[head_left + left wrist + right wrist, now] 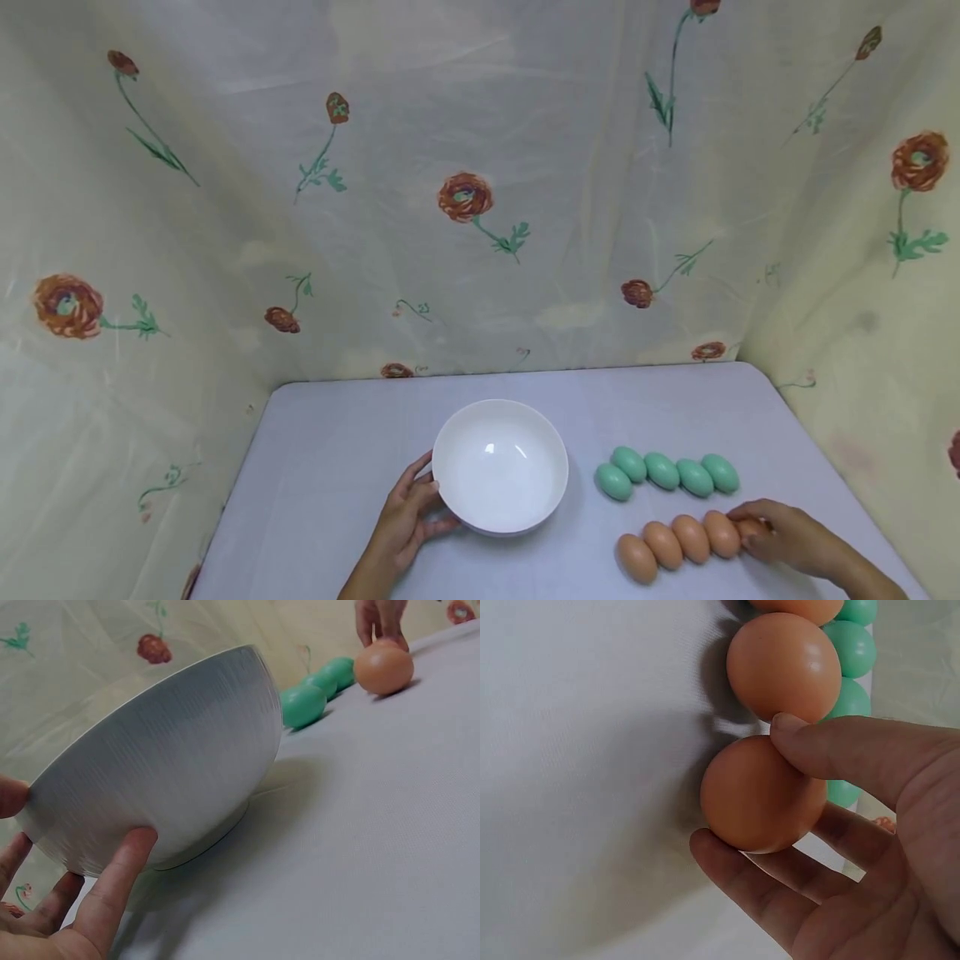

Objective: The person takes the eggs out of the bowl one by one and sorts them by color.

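A white bowl (500, 467) stands on the table, its inside bare. My left hand (408, 517) touches the bowl's left side from outside, fingers spread; in the left wrist view one finger (116, 885) rests against the outer wall (172, 742). At the right end of a row of brown eggs (691, 539), my right hand (795, 537) holds the last brown egg (761, 795) between thumb and fingers. That egg lies beside its neighbour (784, 667). Behind the brown row lies a row of green eggs (662, 472).
A pale cloth covers the table (337, 433). Flower-printed curtains (390, 275) hang behind it and at both sides. The green eggs stand between the bowl and the table's right edge.
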The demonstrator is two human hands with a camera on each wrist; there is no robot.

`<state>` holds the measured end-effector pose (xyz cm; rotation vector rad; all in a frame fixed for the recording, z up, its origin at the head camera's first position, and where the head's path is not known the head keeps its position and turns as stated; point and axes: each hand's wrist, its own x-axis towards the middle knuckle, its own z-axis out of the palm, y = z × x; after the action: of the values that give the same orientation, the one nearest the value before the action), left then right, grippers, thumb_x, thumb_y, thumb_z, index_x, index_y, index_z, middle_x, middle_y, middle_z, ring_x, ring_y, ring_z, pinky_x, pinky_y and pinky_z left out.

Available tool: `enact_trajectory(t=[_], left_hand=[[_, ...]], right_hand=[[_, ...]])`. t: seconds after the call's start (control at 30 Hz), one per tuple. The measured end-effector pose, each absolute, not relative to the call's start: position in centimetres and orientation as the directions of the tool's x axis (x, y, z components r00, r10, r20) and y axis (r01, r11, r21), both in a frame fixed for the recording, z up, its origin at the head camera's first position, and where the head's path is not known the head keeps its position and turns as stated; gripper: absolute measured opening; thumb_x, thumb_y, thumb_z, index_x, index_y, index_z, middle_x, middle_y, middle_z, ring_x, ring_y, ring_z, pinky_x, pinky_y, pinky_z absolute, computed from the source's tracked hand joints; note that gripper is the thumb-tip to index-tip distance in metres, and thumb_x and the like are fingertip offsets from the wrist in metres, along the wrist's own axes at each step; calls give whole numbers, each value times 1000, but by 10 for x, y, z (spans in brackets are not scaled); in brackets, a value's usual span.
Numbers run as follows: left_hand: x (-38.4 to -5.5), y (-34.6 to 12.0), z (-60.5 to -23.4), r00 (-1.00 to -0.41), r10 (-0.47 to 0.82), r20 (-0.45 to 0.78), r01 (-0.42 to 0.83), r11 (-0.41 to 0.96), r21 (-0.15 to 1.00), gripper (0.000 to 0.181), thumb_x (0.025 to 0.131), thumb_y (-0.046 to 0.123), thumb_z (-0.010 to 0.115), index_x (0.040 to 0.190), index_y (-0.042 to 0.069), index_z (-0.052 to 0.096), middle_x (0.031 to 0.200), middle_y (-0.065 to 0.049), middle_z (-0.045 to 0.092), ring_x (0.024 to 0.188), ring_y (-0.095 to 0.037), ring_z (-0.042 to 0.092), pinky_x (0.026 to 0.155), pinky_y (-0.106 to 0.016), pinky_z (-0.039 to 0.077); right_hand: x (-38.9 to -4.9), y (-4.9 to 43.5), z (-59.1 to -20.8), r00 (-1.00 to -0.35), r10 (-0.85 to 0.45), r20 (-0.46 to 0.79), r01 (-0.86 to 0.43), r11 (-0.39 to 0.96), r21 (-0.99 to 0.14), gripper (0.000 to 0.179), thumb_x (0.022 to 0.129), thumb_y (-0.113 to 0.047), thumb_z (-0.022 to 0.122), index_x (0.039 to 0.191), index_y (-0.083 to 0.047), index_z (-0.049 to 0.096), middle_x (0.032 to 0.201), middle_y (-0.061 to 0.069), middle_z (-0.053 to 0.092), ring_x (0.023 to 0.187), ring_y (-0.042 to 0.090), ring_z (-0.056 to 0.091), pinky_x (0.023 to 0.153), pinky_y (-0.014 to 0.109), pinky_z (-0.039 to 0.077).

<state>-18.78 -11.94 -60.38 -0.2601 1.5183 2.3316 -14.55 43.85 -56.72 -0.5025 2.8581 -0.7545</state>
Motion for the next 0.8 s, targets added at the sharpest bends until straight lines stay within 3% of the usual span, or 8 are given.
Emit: enact_trajectory(t=[0.3, 0.6, 0.8], left_hand=[[-188, -117, -603, -927, 190, -323, -373, -387, 843, 68, 93, 15, 63, 155, 21, 36, 144, -11, 51, 115, -22, 63, 89, -60, 55], [-192, -114, -601, -925, 205, -320, -376, -364, 852, 68, 93, 18, 64, 155, 22, 36, 153, -17, 41, 115, -22, 64, 90, -58, 55], [-199, -115, -599, -926, 202, -319, -373, -353, 858, 67, 94, 20, 63, 155, 23, 36, 156, -18, 37, 117, -22, 62, 89, -57, 56]], right_hand=[[-145, 440, -570, -930, -363, -67, -286, 823, -490, 30, 87, -18, 74, 112, -3, 70, 104, 10, 72, 94, -12, 52, 71, 18, 46], [-142, 440, -570, -932, -361, -26, -305, 823, -479, 32, 86, -13, 75, 113, 2, 68, 104, 18, 70, 94, -12, 52, 69, 17, 47], [-144, 417, -554, -961, -275, 22, -258, 867, -426, 24, 90, -16, 72, 109, -1, 71, 108, 16, 71, 92, 0, 59, 69, 24, 51]])
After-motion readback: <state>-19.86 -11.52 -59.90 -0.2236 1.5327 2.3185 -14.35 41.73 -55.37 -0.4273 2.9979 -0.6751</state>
